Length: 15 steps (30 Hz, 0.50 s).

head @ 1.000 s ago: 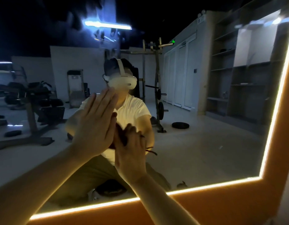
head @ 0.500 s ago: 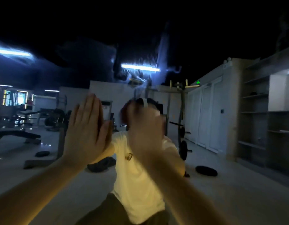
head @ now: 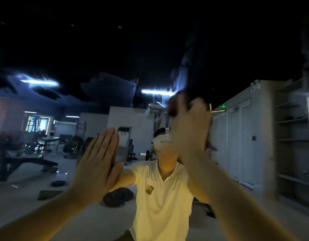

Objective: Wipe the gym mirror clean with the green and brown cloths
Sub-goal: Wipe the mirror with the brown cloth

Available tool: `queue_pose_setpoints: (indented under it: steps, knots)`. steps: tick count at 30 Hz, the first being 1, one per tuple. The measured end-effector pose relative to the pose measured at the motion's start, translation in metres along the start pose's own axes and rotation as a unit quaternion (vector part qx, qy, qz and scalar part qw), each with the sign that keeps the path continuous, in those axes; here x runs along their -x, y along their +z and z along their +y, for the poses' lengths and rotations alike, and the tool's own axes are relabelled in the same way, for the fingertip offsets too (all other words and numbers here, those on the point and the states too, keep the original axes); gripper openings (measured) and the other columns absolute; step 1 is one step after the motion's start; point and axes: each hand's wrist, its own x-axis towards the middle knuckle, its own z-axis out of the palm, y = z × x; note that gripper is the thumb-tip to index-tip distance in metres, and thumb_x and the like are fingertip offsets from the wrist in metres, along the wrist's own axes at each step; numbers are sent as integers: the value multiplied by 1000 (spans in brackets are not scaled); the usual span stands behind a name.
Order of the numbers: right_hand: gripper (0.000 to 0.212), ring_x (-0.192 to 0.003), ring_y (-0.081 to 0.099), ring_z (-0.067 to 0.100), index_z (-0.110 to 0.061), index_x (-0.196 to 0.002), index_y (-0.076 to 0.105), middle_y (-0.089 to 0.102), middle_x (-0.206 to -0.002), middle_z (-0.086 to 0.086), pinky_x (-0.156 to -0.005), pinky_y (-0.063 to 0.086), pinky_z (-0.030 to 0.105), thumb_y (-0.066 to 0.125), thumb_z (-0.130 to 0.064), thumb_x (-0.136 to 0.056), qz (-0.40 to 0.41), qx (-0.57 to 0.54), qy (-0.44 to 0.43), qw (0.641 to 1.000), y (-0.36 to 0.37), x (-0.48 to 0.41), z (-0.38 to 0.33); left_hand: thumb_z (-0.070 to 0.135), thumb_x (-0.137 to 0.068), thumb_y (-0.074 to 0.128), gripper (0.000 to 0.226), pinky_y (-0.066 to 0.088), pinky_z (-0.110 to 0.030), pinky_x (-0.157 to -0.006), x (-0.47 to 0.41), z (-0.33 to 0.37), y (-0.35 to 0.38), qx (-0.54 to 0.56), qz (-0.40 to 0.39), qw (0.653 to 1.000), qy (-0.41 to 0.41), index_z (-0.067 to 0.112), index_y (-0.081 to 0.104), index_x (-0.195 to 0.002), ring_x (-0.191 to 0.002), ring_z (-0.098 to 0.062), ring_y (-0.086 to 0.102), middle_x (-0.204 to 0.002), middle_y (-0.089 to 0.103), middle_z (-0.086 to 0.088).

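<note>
Head view: what was changed over the last second?

> The right hand was carried from low on the mirror to high up, with the brown cloth under it. The lit bottom edge was lost from frame as the view was tipped up. One upward stroke is judged done, so the upper glass is now being covered.

Fingers?

> The left hand was kept flat on the glass, fingers straight and together, nothing held. The right was too smeared by motion: curled or flat could not be told. Cloth was seen poking out above it.

Cloth itself?

> Dark reddish brown, bunched, blurred. Judged to be pressed to the glass. Streaks were seen on the upper glass just above it. Green cloth was not seen.
</note>
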Motion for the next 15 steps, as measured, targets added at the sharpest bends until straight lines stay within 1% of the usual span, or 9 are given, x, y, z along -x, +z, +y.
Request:
queue_pose_setpoints:
  steps: [2,4,5,6,7,9,11,12,15]
  knots:
    - [42,-103,57,29,-31,-133,52,56,-113,8,-90,55,52,62,-35,-93,-91,-41,-165,981,1,65,-20,50,-108,25,73,6,-41,-130,0,1,-5,1,-10,1000,4,2,18,-162,-160,-26,8,-171,14,-17]
    - [63,-105,58,29,-24,-141,51,55,-117,11,-93,55,47,74,-34,-83,-186,11,-337,923,-4,98,-12,52,-108,23,73,3,-39,-130,0,3,-10,12,-16,1000,0,3,19,-162,-160,-24,7,-171,15,-16]
    - [68,-107,59,30,-24,-142,48,54,-118,12,-92,54,46,76,-35,-81,-203,27,-394,896,-8,89,0,52,-108,23,73,2,-38,-130,-1,3,-12,15,-17,1000,-1,3,20,-162,-160,-24,8,-170,15,-16]
    - [63,-106,60,30,-28,-140,47,53,-117,11,-91,56,46,75,-37,-85,-211,47,-404,889,-13,71,10,53,-108,23,74,4,-39,-129,-1,3,-15,12,-19,1000,2,2,22,-161,-159,-26,12,-170,17,-16]
    - [49,-103,61,28,-33,-133,47,54,-115,8,-87,57,45,70,-41,-91,-187,49,-378,905,-18,46,17,54,-107,23,75,9,-42,-129,-2,1,-17,8,-23,1000,10,1,25,-160,-158,-30,18,-169,21,-17]
    - [27,-96,59,25,-34,-125,52,56,-109,5,-82,54,43,58,-44,-100,-85,65,-220,970,-26,-17,36,56,-107,21,77,20,-50,-125,-5,-4,-25,10,-30,999,19,0,33,-158,-152,-35,31,-165,31,-20]
    - [46,-105,54,34,-24,-146,45,51,-119,16,-90,48,47,54,-31,-101,0,104,-75,992,-27,-70,56,57,-106,19,77,28,-55,-121,-14,-14,-35,21,-30,999,22,1,38,-156,-147,-37,39,-160,39,-20]
    - [54,-110,51,37,-19,-153,39,48,-125,21,-95,44,48,53,-28,-102,23,126,-39,991,-25,-83,57,56,-106,20,75,31,-57,-120,-20,-19,-39,28,-27,999,22,2,38,-155,-146,-38,40,-159,41,-20]
    - [68,-116,49,38,-12,-156,33,44,-134,24,-101,45,50,62,-27,-96,48,114,85,989,-6,-73,13,48,-101,31,71,34,-58,-118,-46,-39,-42,37,-1,999,1,1,38,-154,-144,-39,41,-158,41,-22]
